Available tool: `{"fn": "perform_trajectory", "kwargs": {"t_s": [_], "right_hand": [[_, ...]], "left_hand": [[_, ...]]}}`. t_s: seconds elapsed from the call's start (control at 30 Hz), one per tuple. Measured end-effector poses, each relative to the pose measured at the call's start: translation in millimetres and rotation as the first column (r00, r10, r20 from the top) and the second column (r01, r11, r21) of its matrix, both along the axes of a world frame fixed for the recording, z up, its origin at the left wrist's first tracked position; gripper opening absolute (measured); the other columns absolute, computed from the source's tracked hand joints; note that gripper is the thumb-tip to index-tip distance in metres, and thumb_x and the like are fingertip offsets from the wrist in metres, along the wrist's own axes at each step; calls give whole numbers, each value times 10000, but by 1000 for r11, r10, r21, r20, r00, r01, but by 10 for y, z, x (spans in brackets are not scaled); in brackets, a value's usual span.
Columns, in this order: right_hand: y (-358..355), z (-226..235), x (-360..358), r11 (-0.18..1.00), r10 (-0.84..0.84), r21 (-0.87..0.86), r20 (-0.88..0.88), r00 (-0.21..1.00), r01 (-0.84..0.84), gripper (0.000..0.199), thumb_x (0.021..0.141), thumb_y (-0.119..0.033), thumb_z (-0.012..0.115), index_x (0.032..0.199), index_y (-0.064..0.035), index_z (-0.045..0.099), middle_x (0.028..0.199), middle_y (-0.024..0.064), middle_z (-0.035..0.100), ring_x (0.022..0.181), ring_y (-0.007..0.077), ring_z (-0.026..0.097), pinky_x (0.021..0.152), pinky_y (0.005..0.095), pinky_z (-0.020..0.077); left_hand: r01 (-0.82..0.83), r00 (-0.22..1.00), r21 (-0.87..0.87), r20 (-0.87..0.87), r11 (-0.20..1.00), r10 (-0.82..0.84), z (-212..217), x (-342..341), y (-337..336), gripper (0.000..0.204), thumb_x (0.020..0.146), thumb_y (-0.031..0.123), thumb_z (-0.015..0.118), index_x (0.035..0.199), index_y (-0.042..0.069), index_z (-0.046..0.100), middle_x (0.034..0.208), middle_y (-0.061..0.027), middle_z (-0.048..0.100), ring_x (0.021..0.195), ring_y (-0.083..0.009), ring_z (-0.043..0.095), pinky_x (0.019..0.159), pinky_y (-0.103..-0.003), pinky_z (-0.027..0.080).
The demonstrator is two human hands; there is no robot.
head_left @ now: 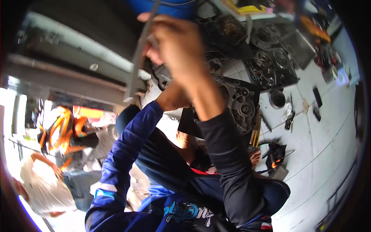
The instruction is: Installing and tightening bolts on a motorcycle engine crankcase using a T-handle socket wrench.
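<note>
We see both of the person's arms raised toward the top of the view, and the picture is blurred by motion. The right hand (181,46), on a black-sleeved forearm, is clenched around a long flat grey metal bar (140,58) that runs slantwise from the top edge down to a blunt end below and to the left of the knuckles. The left hand (170,98), on a blue-sleeved arm, sits just beneath the right wrist and is mostly hidden behind it, so we cannot tell whether it is gripping or loose. Just behind the right forearm, on its right side, lies a dark round-cornered engine casing with holes and a central bearing seat (241,104), resting on a pale tiled floor (328,139). Further right of the hands and higher up, more black engine case halves (272,63) lie side by side. Well to the right, a small black round part (277,98) and scattered black hand tools (289,118) are on the tiles. Above the right hand, a blue rounded object (170,7) meets the top edge. Far below and left of the hands, another person in a white shirt (44,185) appears beside an orange and black motorcycle (62,131).
</note>
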State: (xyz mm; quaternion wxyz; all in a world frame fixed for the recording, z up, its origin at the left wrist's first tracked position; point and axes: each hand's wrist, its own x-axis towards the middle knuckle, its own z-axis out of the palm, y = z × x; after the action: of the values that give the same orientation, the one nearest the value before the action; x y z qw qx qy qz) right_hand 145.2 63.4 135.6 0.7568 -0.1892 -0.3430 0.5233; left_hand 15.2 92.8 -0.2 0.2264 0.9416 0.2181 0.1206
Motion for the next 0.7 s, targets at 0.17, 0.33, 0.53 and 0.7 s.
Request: {"fn": "perform_trajectory", "kwargs": {"t_s": [0.17, 0.33, 0.53, 0.7], "right_hand": [[-115, -152, 119, 975, 130, 205, -222, 966, -84, 593, 978, -444, 376, 1087, 95, 598, 816, 153, 636, 594, 160, 488, 460, 244, 313], [107, 156, 174, 655, 686, 212, 237, 688, -725, 582, 1057, -359, 254, 636, -55, 519, 462, 9, 339, 412, 107, 240, 433, 261, 217], [55, 349, -27, 677, 718, -113, 318, 618, -728, 601, 1062, -382, 217, 565, -110, 416, 444, -2, 299, 383, 107, 187, 431, 273, 192], [-225, 672, -56, 759, 624, -117, 408, 666, -640, 595, 1048, -423, 269, 541, -130, 375, 430, -7, 281, 377, 103, 189, 449, 282, 197]], "left_hand": [[-71, 977, -174, -212, 982, 33, -105, -27, 131, 332, 596, 209, 795, 822, -13, 694, 729, -194, 654, 816, -366, 653, 759, -428, 529], [-41, 999, -99, 16, 994, 43, -150, -129, 165, 331, 589, 201, 808, 816, -11, 693, 794, -191, 665, 904, -369, 637, 799, -414, 529], [-46, 999, -205, 8, 978, 49, -165, -170, 150, 302, 593, 169, 783, 811, -21, 694, 797, -207, 672, 942, -360, 632, 800, -416, 526], [-51, 988, -201, 134, 978, 79, -141, -151, 146, 291, 607, 130, 739, 840, -38, 694, 776, -222, 668, 808, -388, 662, 725, -422, 544]]}}
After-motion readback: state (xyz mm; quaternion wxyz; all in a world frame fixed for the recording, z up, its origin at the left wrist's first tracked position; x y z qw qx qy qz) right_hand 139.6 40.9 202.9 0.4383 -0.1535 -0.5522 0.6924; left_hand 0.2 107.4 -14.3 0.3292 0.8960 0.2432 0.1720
